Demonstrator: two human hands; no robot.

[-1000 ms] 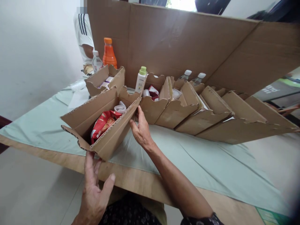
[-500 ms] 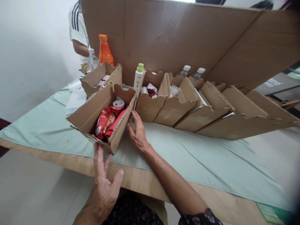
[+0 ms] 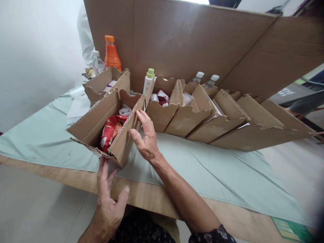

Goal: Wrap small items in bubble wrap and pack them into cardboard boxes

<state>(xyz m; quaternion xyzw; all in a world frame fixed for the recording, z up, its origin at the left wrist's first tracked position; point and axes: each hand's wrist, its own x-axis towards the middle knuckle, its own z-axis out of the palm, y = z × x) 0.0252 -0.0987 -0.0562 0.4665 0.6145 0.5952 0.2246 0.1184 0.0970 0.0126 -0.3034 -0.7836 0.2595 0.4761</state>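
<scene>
A torn cardboard box (image 3: 87,119) sits at the table's near edge with a red snack packet (image 3: 110,130) and a clear tape roll (image 3: 125,111) inside. My right hand (image 3: 145,137) rests on the box's right wall, fingers spread over its top rim and thumb against its outer face. My left hand (image 3: 108,204) is open below the box's front corner, fingertips touching the corner's underside. Neither hand holds anything else.
A row of further cardboard boxes (image 3: 187,116) runs right along a tall cardboard sheet (image 3: 197,40). An orange bottle (image 3: 111,54), a white bottle with a green cap (image 3: 148,81) and two clear bottles (image 3: 205,80) stand behind. Another person's white clothing (image 3: 86,37) shows at the back left. A pale green cloth (image 3: 202,168) covers the table.
My right hand rose from the box's side base to its top rim. The box turned slightly, its near end swinging left. My left hand stayed under the front corner.
</scene>
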